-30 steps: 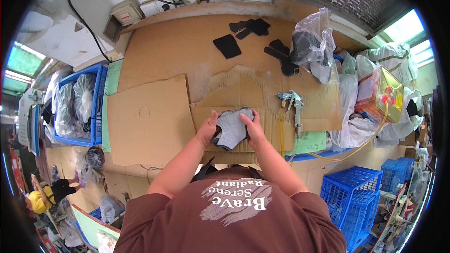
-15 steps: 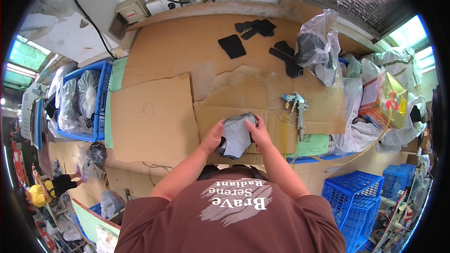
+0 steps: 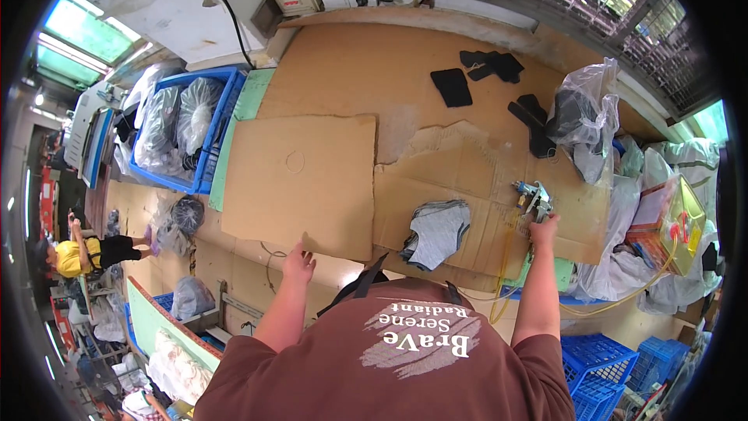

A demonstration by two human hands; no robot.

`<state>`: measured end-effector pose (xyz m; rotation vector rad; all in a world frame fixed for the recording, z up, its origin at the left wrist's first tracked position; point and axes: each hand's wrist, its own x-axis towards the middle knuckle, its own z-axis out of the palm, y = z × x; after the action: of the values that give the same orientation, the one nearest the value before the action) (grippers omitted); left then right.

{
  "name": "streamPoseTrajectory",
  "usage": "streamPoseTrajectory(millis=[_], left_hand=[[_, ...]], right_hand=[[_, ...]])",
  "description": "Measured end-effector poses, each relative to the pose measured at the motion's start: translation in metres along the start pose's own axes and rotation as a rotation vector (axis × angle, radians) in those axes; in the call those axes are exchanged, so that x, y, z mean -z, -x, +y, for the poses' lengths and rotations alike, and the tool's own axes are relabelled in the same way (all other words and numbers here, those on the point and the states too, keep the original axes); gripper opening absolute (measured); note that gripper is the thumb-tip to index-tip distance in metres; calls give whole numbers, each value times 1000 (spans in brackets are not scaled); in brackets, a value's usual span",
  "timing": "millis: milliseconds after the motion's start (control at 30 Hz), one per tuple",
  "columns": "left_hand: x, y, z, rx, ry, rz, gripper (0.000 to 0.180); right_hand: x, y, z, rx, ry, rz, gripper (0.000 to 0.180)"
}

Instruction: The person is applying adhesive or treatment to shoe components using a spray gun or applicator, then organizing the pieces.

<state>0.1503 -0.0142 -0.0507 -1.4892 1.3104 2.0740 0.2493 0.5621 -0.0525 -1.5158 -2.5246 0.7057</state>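
Note:
My right hand (image 3: 544, 230) is closed round the handle of a silver spray gun (image 3: 536, 196), which lies at the right part of the cardboard with a yellowish hose running from it. To its left a stack of grey fabric pieces (image 3: 439, 232), dark at the edges, rests on the torn cardboard (image 3: 401, 187). My left hand (image 3: 298, 265) hangs by the front edge of a loose cardboard sheet (image 3: 304, 195), holding nothing, its fingers partly spread. From this view I cannot tell whether a fingertip touches that edge.
Several black cut pieces (image 3: 451, 87) lie at the back right beside a clear plastic bag (image 3: 584, 117). A box-shaped container (image 3: 668, 226) with a hose stands far right. Blue crates (image 3: 596, 362) sit at lower right; a blue bin (image 3: 220, 132) of bagged goods is left.
Both hands have let go of the grey fabric stack, which now lies on the cardboard. My right hand has moved right onto the spray gun; my left has moved left. The view has shifted.

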Motion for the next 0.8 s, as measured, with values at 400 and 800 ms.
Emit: streamPoseTrajectory(millis=[400, 800], left_hand=[[-4, 35, -19, -28, -19, -130, 15], [18, 38, -62, 175, -192, -330, 12]], right_hand=[[35, 6, -10, -123, -751, -430, 27], [42, 18, -25, -372, -957, -784, 29]])
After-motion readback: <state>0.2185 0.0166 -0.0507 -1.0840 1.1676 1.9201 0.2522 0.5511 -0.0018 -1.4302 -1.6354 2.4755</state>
